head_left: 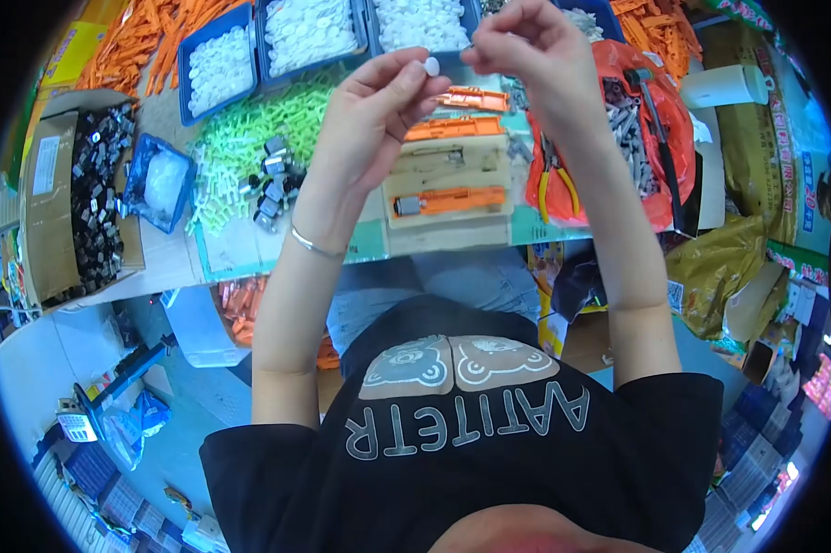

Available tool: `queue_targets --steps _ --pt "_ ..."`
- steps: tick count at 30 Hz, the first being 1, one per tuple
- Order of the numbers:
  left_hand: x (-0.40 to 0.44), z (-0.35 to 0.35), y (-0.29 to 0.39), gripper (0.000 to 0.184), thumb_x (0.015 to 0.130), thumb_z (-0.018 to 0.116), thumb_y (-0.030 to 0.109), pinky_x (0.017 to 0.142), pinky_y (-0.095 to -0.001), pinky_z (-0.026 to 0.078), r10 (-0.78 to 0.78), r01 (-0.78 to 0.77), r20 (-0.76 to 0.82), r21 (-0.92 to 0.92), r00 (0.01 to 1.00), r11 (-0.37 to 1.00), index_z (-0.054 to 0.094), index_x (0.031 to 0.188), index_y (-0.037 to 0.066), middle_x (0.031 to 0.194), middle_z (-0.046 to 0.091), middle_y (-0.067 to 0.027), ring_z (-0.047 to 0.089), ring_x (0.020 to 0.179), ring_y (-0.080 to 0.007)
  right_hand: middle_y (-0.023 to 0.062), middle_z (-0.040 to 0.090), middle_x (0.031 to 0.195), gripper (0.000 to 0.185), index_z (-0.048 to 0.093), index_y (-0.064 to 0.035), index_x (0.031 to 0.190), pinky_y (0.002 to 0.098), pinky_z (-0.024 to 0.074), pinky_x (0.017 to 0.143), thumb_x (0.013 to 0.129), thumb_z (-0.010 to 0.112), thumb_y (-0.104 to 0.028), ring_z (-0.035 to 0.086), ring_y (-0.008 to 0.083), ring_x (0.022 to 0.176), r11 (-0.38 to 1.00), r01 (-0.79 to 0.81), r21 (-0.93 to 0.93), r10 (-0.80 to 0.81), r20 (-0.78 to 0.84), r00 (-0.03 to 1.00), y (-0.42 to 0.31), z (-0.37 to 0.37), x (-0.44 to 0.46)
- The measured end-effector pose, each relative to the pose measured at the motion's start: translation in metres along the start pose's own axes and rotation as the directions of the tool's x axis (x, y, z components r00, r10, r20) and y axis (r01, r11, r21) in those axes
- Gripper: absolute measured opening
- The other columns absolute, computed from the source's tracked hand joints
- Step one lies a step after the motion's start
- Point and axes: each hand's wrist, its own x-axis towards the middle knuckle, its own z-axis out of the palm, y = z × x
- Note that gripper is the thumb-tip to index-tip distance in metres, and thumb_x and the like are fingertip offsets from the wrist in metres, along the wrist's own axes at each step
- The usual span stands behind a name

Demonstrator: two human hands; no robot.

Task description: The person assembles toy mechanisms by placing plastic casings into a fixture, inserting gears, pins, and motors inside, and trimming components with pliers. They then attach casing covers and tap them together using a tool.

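Observation:
Between the thumb and fingertips of my left hand (378, 101) is a small white round cap (432, 66), held above the work table. Close by on its right, my right hand (535, 60) is pinched shut at the same height; whatever its fingertips hold is too small to name. Below the hands lies a cream block (447, 235) bearing orange plastic housings. One orange housing (466, 199) near its front edge has a metal piece at its left end. Another orange housing (475, 99) lies farther back, just beneath the fingers.
Blue trays (266, 81) of white caps line the back. Light-green plastic pieces (249, 138) and metal parts (274, 189) lie left. A cardboard box (51, 184) holds dark metal parts. At right, yellow-handled pliers (544, 194) and a black-handled tool (660, 138) lie by a red bag (683, 120).

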Motion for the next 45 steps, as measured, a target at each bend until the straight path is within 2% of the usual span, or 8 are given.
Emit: queue_targets --steps 13,25,34,37,39,40,42,45 --pt "-0.081 0.026 -0.021 0.016 0.088 0.061 0.007 0.076 -0.0232 0.057 -0.056 0.044 -0.033 -0.303 0.998 0.952 0.058 0.103 0.003 0.098 0.065 -0.0108 0.066 0.091 -0.019 0.0112 0.062 0.091 0.024 0.043 -0.005 0.08 0.0245 0.0514 0.077 0.082 0.063 0.008 0.062 0.0128 0.085 0.903 0.348 -0.253 -0.315 0.163 0.935 -0.02 0.045 -0.093" --pt "-0.118 0.029 -0.035 0.012 0.087 0.061 0.004 0.076 -0.0243 0.058 -0.088 0.052 -0.058 -0.461 0.994 0.886 0.058 0.099 0.004 0.099 0.065 -0.0126 0.066 0.095 -0.0224 0.0117 0.063 0.092 0.023 0.044 -0.0059 0.08 0.0258 0.0518 0.077 0.082 0.063 0.007 0.062 0.0141 0.086 0.972 0.235 0.014 -0.235 0.124 0.964 -0.013 0.051 -0.124" --pt "-0.137 0.033 -0.04 0.01 0.086 0.063 0.003 0.073 -0.0259 0.058 -0.008 -0.061 -0.171 -0.393 0.985 0.918 0.058 0.094 0.005 0.093 0.066 -0.0134 0.067 0.089 -0.0223 0.0116 0.063 0.09 0.023 0.044 -0.0052 0.078 0.0261 0.0509 0.078 0.081 0.064 0.007 0.062 0.0132 0.085 0.933 0.303 -0.193 -0.265 0.197 0.944 -0.014 0.061 -0.136" --pt "-0.143 0.037 -0.048 0.015 0.082 0.067 0.0 0.071 -0.0253 0.056 0.261 -0.269 -0.266 0.004 0.928 0.963 0.057 0.092 0.005 0.09 0.067 -0.0115 0.068 0.082 -0.0211 0.0124 0.065 0.09 0.02 0.047 -0.0036 0.079 0.0258 0.0508 0.079 0.081 0.065 0.005 0.063 0.0131 0.086 0.94 0.204 -0.274 -0.155 0.191 0.969 -0.015 0.057 -0.144" --pt "-0.149 0.038 -0.052 0.019 0.077 0.07 -0.004 0.068 -0.0255 0.054 0.527 -0.324 -0.236 0.569 0.816 0.756 0.058 0.09 0.003 0.087 0.067 -0.0106 0.067 0.077 -0.0192 0.0131 0.065 0.09 0.017 0.05 -0.0023 0.081 0.0258 0.0507 0.08 0.081 0.066 0.004 0.063 0.0134 0.087 0.965 0.098 -0.242 -0.059 0.161 0.985 -0.016 0.051 -0.148" --pt "-0.15 0.034 -0.055 0.019 0.077 0.07 -0.004 0.068 -0.0255 0.054 0.517 -0.316 -0.239 0.564 0.822 0.763 0.058 0.09 0.003 0.087 0.067 -0.0106 0.067 0.077 -0.0192 0.0139 0.066 0.092 0.014 0.053 -0.0006 0.085 0.0261 0.0506 0.081 0.081 0.066 0.003 0.064 0.0143 0.089 0.975 0.0 -0.22 0.035 0.155 0.987 -0.016 0.048 -0.151" --pt "-0.154 0.023 -0.06 0.02 0.072 0.072 -0.006 0.065 -0.027 0.054 0.671 -0.479 0.259 0.863 0.695 0.162 0.06 0.086 0.002 0.083 0.067 -0.011 0.067 0.073 -0.0198 0.0147 0.066 0.094 0.012 0.057 0.0011 0.089 0.0263 0.0504 0.083 0.082 0.066 0.002 0.065 0.0151 0.09 0.974 -0.112 -0.198 0.142 0.141 0.98 -0.015 0.039 -0.158" --pt "-0.155 0.016 -0.063 0.02 0.069 0.072 -0.006 0.064 -0.0309 0.054 0.574 -0.529 0.458 0.847 0.679 -0.052 0.059 0.082 0.002 0.085 0.067 -0.0126 0.067 0.074 -0.0245 0.0122 0.067 0.096 0.011 0.062 0.0043 0.089 0.0279 0.0493 0.087 0.081 0.067 0.0 0.063 0.017 0.097 0.897 -0.23 -0.379 0.31 0.168 0.936 -0.011 0.031 -0.166"
